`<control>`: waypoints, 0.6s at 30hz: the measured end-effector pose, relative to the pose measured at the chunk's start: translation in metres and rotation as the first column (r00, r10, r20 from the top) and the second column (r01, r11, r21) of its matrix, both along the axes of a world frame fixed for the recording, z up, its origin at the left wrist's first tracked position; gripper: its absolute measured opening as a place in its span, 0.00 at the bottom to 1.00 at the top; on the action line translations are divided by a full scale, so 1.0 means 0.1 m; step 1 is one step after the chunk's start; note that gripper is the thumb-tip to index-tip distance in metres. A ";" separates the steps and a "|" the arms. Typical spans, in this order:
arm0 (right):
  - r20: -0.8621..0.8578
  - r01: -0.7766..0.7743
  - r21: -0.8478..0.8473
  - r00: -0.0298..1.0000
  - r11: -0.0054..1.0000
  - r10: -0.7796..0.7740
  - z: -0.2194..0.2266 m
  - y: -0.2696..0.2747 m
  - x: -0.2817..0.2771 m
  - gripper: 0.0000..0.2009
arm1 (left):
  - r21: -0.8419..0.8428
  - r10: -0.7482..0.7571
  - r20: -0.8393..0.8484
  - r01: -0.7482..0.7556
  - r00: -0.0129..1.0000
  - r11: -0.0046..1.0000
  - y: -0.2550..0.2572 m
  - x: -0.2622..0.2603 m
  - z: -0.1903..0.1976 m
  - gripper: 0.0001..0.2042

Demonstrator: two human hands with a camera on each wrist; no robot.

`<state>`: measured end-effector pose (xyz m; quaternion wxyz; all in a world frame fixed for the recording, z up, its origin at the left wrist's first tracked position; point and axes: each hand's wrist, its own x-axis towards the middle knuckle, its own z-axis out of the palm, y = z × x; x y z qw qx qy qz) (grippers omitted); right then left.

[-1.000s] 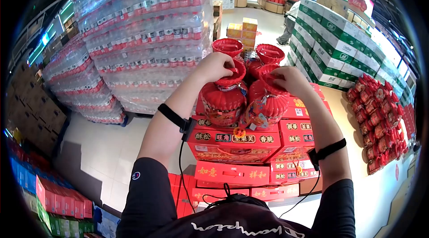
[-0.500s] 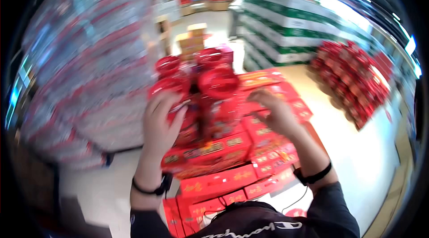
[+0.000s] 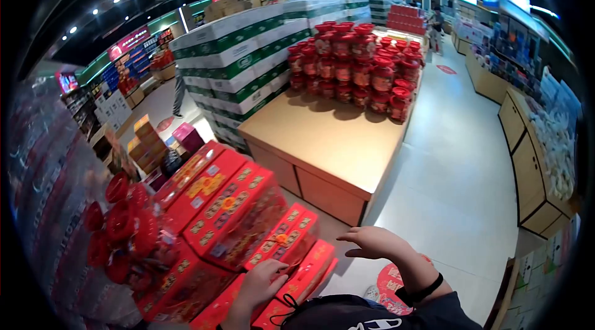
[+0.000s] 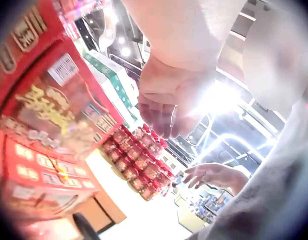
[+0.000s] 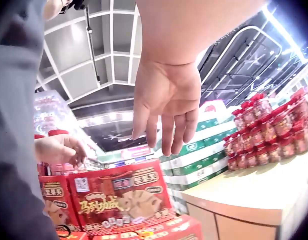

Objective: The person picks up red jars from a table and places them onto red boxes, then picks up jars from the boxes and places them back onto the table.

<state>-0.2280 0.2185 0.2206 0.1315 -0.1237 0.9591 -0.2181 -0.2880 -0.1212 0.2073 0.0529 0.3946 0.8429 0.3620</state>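
My left hand (image 3: pixel 263 281) is over the near red gift boxes, its fingers loosely bent around nothing. To its right hovers my right hand (image 3: pixel 377 243), palm down with relaxed straight fingers, holding nothing; the right wrist view shows its fingers (image 5: pixel 169 132) hanging free. Red gift boxes (image 3: pixel 238 206) with gold lettering are stacked in steps at lower left. On top of them, at far left, stand several red jars (image 3: pixel 145 227) with flared red tops, away from both hands. In the left wrist view a printed gift box (image 4: pixel 59 105) stands beside the left hand.
A wooden counter (image 3: pixel 328 141) stands ahead, bearing a large pile of red jars (image 3: pixel 344 69). Green and white cartons (image 3: pixel 229 57) rise behind it. Wrapped bottles (image 3: pixel 43 206) tower at left. A pale floor aisle (image 3: pixel 452 162) runs along the right; a person (image 3: pixel 436 23) is far down it.
Both hands have let go of the jar tops and drawn back towards the body. The view has swung right, so the jars now lie at far left and the counter is ahead.
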 end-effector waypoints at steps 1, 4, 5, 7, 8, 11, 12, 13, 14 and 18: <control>-0.073 0.001 -0.010 0.997 1.000 -0.001 -0.13 0.34 0.12 0.24 | 0.001 -0.033 -0.026 0.033 0.999 0.999 0.36 -0.04 -0.04 0.13; -0.060 0.144 -0.008 0.988 0.990 -0.144 -0.19 1.19 0.54 0.24 | 0.033 -0.149 -0.021 0.150 0.989 0.988 1.45 -0.13 -0.07 0.13; -0.050 0.179 0.000 0.983 0.984 -0.179 -0.22 1.45 0.66 0.23 | 0.049 -0.187 0.004 0.187 0.982 0.981 1.80 -0.18 -0.11 0.13; -0.012 0.291 -0.022 0.956 0.956 -0.292 -0.14 1.84 0.90 0.22 | 0.029 -0.255 0.008 0.255 0.967 0.967 2.50 -0.16 0.00 0.13; 0.006 0.337 -0.016 0.942 0.941 -0.337 -0.08 2.07 0.98 0.22 | 0.008 -0.293 -0.001 0.293 0.956 0.956 2.81 -0.18 0.02 0.13; -0.020 0.443 -0.104 0.894 0.891 -0.447 -0.13 2.64 1.24 0.22 | -0.033 -0.368 0.001 0.368 0.930 0.929 3.64 -0.25 0.02 0.12; 0.000 0.475 -0.124 0.878 0.871 -0.478 -0.14 2.81 1.28 0.22 | -0.034 -0.382 0.003 0.382 0.924 0.923 3.89 -0.28 0.02 0.12; 0.010 0.495 -0.128 0.867 0.860 -0.498 -0.15 2.98 1.30 0.22 | -0.039 -0.395 0.006 0.395 0.919 0.918 4.12 -0.32 0.00 0.12; 0.019 0.515 -0.135 0.856 0.847 -0.517 -0.16 3.15 1.29 0.22 | -0.046 -0.408 0.008 0.408 0.913 0.912 4.33 -0.38 -0.02 0.12; 0.012 0.532 -0.190 0.842 0.825 -0.540 -0.29 3.87 1.05 0.22 | -0.119 -0.416 0.033 0.416 0.909 0.901 5.19 -0.70 -0.12 0.12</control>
